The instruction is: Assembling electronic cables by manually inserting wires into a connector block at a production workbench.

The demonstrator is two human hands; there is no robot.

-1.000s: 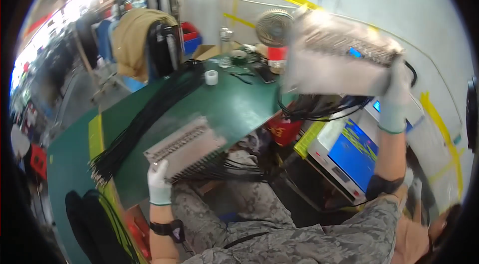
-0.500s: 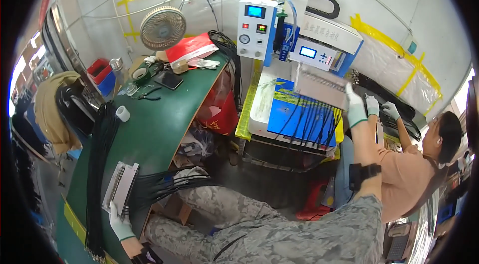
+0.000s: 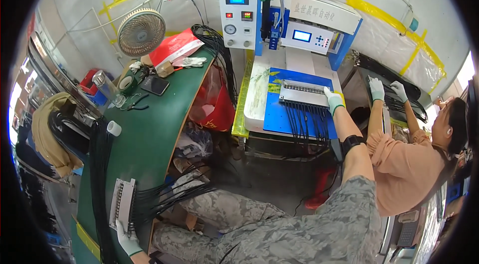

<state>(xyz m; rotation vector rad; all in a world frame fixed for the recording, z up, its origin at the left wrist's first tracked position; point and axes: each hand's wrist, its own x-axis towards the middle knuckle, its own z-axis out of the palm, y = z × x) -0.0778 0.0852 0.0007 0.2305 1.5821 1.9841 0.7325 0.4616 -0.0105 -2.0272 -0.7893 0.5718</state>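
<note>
My gloved right hand (image 3: 333, 100) grips the right end of a metal fixture (image 3: 305, 93), a long silvery bar with a row of slots. This fixture rests on the blue plate (image 3: 276, 120) of a benchtop machine, and its black cables (image 3: 305, 117) hang toward the plate's front edge. At the lower left, my gloved left hand (image 3: 127, 240) closes on the near end of a second metal fixture (image 3: 124, 199). That one lies on the green table (image 3: 149, 129), with black cables (image 3: 154, 196) trailing right over its edge toward my knee.
The machine's control box (image 3: 242, 19) and head (image 3: 274, 29) stand behind the plate. A bundle of black cables (image 3: 100, 164), pliers (image 3: 137, 104), a phone (image 3: 155, 85) and a fan (image 3: 141, 32) are at left. A co-worker (image 3: 409, 164) with gloved hands sits close on my right.
My right hand has brought its fixture down from above the machine onto the blue plate. The left hand keeps hold of the other fixture. The whole view has shifted slightly.
</note>
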